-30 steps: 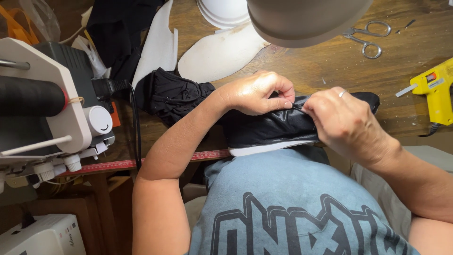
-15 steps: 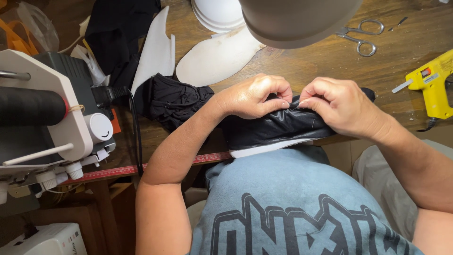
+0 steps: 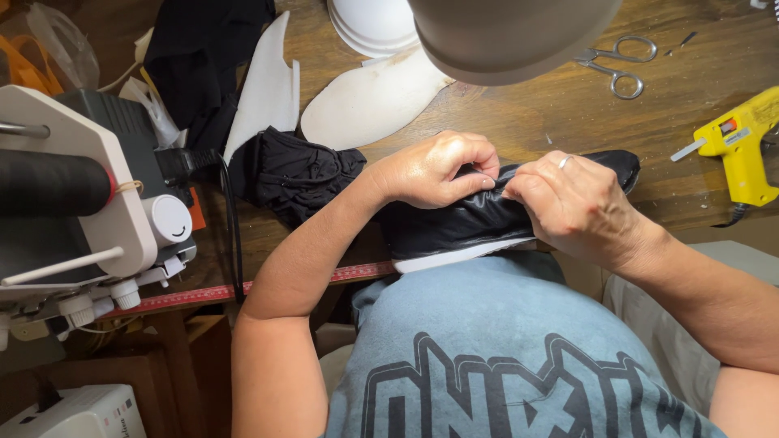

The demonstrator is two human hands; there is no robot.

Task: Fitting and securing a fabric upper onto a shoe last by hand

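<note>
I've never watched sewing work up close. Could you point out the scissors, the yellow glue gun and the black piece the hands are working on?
scissors [image 3: 614, 65]: head view, on the handle loops.
yellow glue gun [image 3: 742, 146]: head view, on its body.
black piece [image 3: 454, 227]: head view, on the shiny black cover between the hands.

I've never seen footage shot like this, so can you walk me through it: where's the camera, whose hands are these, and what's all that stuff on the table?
The camera sits on the person's head and looks down, so you see their own arms and grey shirt from above. No machine is doing the work here, only two bare hands. The left hand and the right hand meet over a shiny black padded piece with a white edge, pinching its top with the fingers. It rests at the near edge of a wooden table. Also on the table: scissors, a yellow glue gun, a white foam cutout, crumpled black fabric and, at left, a sewing machine. The grey dome at the top is a lampshade.
</note>
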